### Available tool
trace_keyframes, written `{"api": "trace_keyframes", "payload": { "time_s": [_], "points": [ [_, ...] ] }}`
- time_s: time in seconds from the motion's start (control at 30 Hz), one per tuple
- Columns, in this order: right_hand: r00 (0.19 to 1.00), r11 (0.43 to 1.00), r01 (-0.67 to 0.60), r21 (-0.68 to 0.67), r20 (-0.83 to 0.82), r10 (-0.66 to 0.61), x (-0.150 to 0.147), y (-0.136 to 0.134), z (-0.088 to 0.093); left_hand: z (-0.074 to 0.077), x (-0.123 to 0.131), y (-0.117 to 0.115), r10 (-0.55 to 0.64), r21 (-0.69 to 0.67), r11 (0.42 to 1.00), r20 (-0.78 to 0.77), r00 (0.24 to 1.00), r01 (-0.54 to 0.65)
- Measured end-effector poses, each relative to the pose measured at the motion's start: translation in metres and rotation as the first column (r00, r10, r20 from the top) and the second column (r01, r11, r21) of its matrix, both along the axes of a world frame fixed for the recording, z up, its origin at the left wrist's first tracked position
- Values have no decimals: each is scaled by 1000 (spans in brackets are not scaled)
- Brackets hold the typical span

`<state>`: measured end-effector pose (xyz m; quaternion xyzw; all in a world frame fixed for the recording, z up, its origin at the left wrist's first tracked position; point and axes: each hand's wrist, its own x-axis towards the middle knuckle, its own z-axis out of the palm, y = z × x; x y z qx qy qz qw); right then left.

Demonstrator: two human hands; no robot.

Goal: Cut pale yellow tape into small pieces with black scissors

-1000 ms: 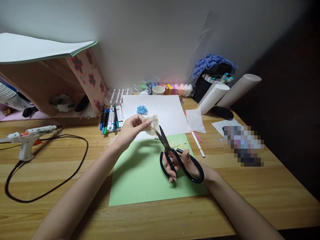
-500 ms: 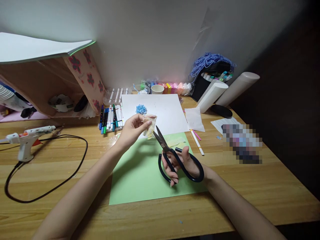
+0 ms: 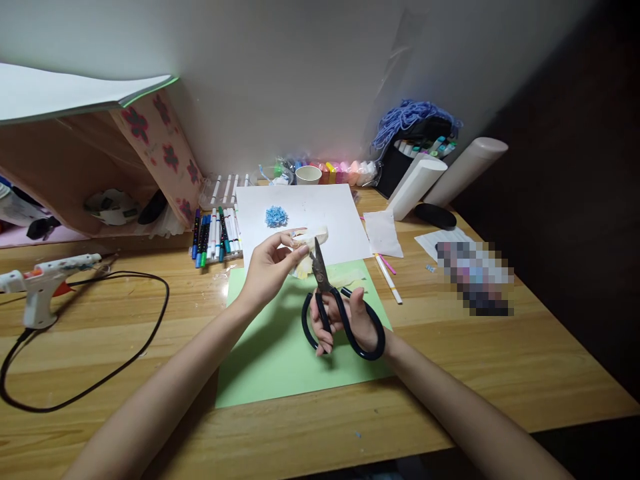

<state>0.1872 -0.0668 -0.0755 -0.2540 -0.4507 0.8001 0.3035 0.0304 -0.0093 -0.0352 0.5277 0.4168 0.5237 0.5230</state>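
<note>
Over the papers, my left hand point(image 3: 269, 268) pinches a thin, crumpled whitish-yellow piece point(image 3: 305, 268) between thumb and fingers. Its material is hard to make out; a pale curled part sticks out to the right. My right hand point(image 3: 356, 316) is in the handle loops of a pair of scissors point(image 3: 322, 275) with black handles and dark blades. The blade tips are at the piece, just right of my left fingertips; whether they touch it I cannot tell. Beneath lies a green sheet point(image 3: 265, 363) with pale yellowish scraps point(image 3: 349, 277) on it.
A white sheet point(image 3: 345, 220) behind bears a blue shredded clump point(image 3: 277, 216). Markers point(image 3: 215, 233) lie at its left, a paper cup point(image 3: 309, 175) behind. A glue gun point(image 3: 43, 287) with its looped cord is on the left, white rolls point(image 3: 417, 187) on the right.
The scissors have moved left and turned more upright, their blades now closer together and at the piece. The piece has shifted, with a pale curled part now showing. The view has shifted slightly.
</note>
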Motion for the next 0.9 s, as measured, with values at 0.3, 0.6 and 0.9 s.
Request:
{"api": "trace_keyframes", "payload": {
  "time_s": [0.3, 0.6, 0.9],
  "points": [
    [968, 955, 140, 260, 166, -187, -6, -6, -5, 6, 5, -8, 3, -77, 997, -39, 999, -6],
    [966, 961, 213, 176, 108, -234, -11, -2, -9, 9, 7, -11, 2, -161, 987, -97, 995, -17],
    [942, 930, 285, 233, 112, -317, -13, -6, -26, 10, 9, -13, -15, -155, 988, -73, 997, 3]
  ]
}}
